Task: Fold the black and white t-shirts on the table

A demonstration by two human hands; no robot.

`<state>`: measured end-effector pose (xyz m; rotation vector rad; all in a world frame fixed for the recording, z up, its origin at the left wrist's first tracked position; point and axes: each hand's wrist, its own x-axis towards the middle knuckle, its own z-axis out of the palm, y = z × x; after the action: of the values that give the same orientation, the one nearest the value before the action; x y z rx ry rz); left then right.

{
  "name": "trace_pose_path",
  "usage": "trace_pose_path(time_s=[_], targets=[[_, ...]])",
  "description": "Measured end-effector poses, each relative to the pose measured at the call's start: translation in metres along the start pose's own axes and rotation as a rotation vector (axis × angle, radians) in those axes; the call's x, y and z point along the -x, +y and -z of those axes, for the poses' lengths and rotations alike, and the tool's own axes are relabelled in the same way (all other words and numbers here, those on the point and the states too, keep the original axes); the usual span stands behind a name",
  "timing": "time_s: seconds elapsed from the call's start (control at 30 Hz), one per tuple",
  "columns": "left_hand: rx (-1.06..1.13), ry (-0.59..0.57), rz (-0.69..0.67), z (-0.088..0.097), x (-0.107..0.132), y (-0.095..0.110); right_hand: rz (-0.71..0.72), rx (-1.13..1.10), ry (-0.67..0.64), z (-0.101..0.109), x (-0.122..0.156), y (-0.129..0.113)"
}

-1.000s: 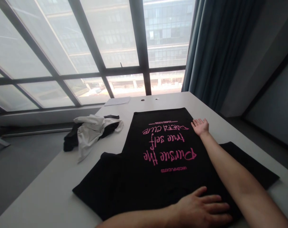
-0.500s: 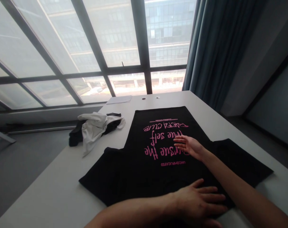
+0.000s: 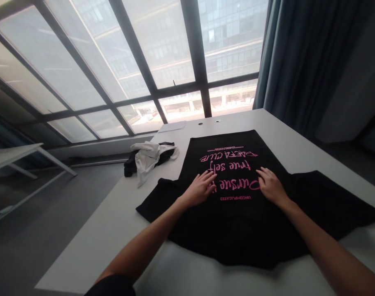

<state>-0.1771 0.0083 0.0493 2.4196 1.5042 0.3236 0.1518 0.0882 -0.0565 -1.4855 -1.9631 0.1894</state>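
Note:
A black T-shirt (image 3: 236, 230) with pink lettering lies spread out on the white table, its hem toward the window and its neck end toward me. The print reads upside down from where I stand. My left hand (image 3: 202, 188) is on the left part of the lettering, fingers apart, covering some of it. On the right side of the print is my right hand (image 3: 270, 185), its fingers loosely spread over the cloth. Neither hand grips the fabric. Both sleeves stick out sideways, fairly flat.
Crumpled white and black clothes (image 3: 148, 158) lie at the table's left edge. Papers (image 3: 172, 126) rest at the far end of the white table (image 3: 91, 246). A blue curtain (image 3: 286, 70) hangs at the right, and another table (image 3: 14, 156) stands at the far left.
My left hand has moved from the shirt's near right area up to the left of the lettering. My right hand stays by the print's right side. The view has shifted left.

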Motion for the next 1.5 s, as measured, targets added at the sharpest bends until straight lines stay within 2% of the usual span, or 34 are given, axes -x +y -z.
trace_pose_path(time_s=[0.07, 0.1, 0.2, 0.27, 0.37, 0.5, 0.57, 0.67, 0.77, 0.87, 0.93, 1.07, 1.17, 1.3, 1.5], targets=[[-0.076, -0.003, 0.113, -0.012, 0.017, -0.031, -0.010, 0.110, -0.061, -0.004, 0.001, 0.001], [-0.107, -0.013, 0.124, -0.018, 0.026, -0.042, -0.014, 0.148, -0.087, -0.005, 0.001, 0.001], [-0.161, -0.018, 0.087, -0.030, 0.051, -0.059, -0.019, 0.203, -0.132, -0.006, 0.002, 0.001], [-0.161, 0.018, 0.062, -0.031, 0.060, -0.056, -0.022, 0.210, -0.144, -0.004, 0.002, 0.000], [-0.142, 0.044, -0.004, -0.029, 0.067, -0.039, -0.025, 0.205, -0.154, -0.001, 0.001, -0.001], [-0.155, -0.086, -0.110, -0.029, 0.070, -0.013, -0.026, 0.191, -0.160, 0.000, 0.001, -0.002], [-0.162, -0.089, -0.098, -0.027, 0.068, -0.002, -0.028, 0.185, -0.163, 0.001, 0.000, -0.002], [-0.158, -0.004, -0.091, -0.021, 0.055, 0.015, -0.033, 0.184, -0.169, 0.001, 0.000, -0.004], [-0.136, 0.016, -0.136, -0.018, 0.032, 0.034, -0.042, 0.188, -0.172, 0.003, 0.000, -0.005], [-0.109, -0.009, -0.172, -0.018, 0.000, 0.049, -0.042, 0.182, -0.181, 0.004, 0.000, -0.007], [-0.097, -0.017, -0.181, -0.020, -0.028, 0.050, -0.043, 0.177, -0.188, 0.004, 0.000, -0.008], [-0.084, 0.024, -0.076, -0.029, -0.085, 0.033, -0.062, 0.161, -0.199, 0.005, -0.002, -0.010], [-0.088, 0.075, 0.056, -0.046, -0.112, 0.012, -0.080, 0.132, -0.207, 0.007, -0.002, -0.013], [-0.131, 0.056, 0.098, -0.069, -0.124, -0.006, -0.093, 0.111, -0.210, 0.008, -0.004, -0.017], [-0.152, 0.090, 0.071, -0.075, -0.124, -0.006, -0.100, 0.119, -0.206, 0.009, -0.004, -0.019]])
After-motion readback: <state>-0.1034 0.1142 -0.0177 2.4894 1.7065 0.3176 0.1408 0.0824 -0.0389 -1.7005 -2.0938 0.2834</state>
